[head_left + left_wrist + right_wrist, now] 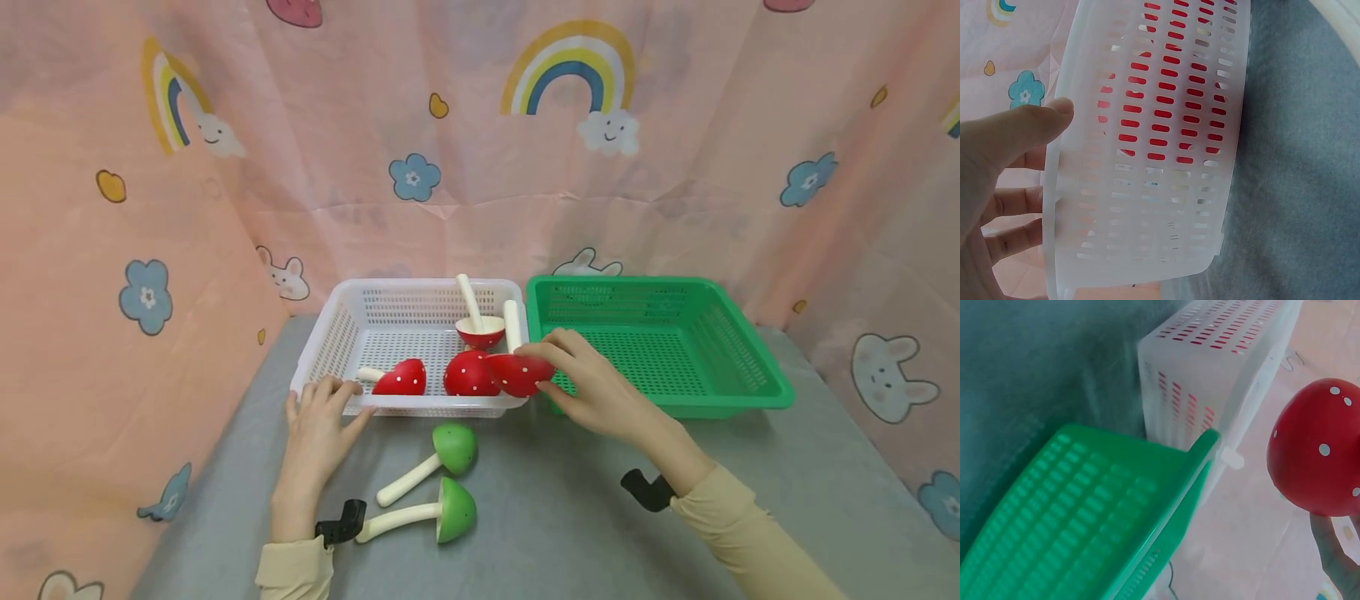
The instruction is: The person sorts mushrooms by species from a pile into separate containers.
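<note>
My right hand [588,383] pinches a red toy mushroom [516,375] by its white-dotted cap, stem pointing up, at the right front corner of the white basket [431,403]. In the right wrist view, this red cap fills the right side, with fingertips [1329,544] below it. My left hand [318,437] grips the basket's front rim near its left corner, thumb outside and fingers over the edge. Inside lie a red mushroom [403,378] on its side, another red cap [468,374] partly hidden, and one [480,335] with its stem up.
Against the white basket's right side stands a green basket [720,400]. Two green toy mushrooms, an upper one [453,448] and a lower one [456,510], lie on the grey table [555,533] in front. A patterned pink curtain [337,100] hangs behind and at the sides.
</note>
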{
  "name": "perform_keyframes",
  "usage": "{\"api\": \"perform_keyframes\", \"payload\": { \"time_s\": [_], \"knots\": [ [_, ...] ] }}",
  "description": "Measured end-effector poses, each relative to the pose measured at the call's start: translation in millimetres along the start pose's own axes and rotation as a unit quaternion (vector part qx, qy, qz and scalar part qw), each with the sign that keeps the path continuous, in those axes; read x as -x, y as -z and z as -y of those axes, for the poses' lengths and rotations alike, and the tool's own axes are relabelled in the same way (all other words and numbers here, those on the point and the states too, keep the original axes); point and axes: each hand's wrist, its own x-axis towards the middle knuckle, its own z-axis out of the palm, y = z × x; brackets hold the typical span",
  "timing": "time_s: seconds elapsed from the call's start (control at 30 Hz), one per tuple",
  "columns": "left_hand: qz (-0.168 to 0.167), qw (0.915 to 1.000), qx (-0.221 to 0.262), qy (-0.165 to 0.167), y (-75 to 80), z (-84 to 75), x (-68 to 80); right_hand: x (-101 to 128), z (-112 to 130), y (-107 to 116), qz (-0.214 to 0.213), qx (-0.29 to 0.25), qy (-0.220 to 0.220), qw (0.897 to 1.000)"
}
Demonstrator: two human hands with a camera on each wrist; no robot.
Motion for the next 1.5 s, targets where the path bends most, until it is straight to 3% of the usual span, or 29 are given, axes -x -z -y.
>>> {"api": "perform_keyframes", "payload": {
  "time_s": [0.2, 0.4, 0.8, 1.1, 1.37, 1.5],
  "knots": [
    [-0.005, 1.0, -0.003, 0.0, 0.6, 0.1, 0.1, -32, -4, -14, 0.024, -0.008, 0.007, 1.0],
    [-0.004, 1.0, 0.0, 0.0, 0.4, -0.3, -1.1, -67, -3, -25, 0.084, -0.013, 0.004, 0.996],
    [-0.008, 0.9999, -0.002, -0.009, -0.7, 2.8, -0.4, -119, -3, -59, 0.161, 0.037, 0.035, 0.986],
    [-0.023, 0.9996, -0.003, -0.015, -1.7, 3.3, -1.4, -143, -10, -88, 0.212, 0.057, 0.022, 0.975],
    [-0.023, 0.9996, -0.003, -0.015, -3.1, 3.7, -0.2, -148, -15, -108, 0.251, 0.111, 0.048, 0.96],
    [-0.025, 0.9996, -0.005, -0.016, -1.0, 4.0, -0.6, -148, -17, -110, 0.253, 0.124, 0.051, 0.958]
  ]
}}
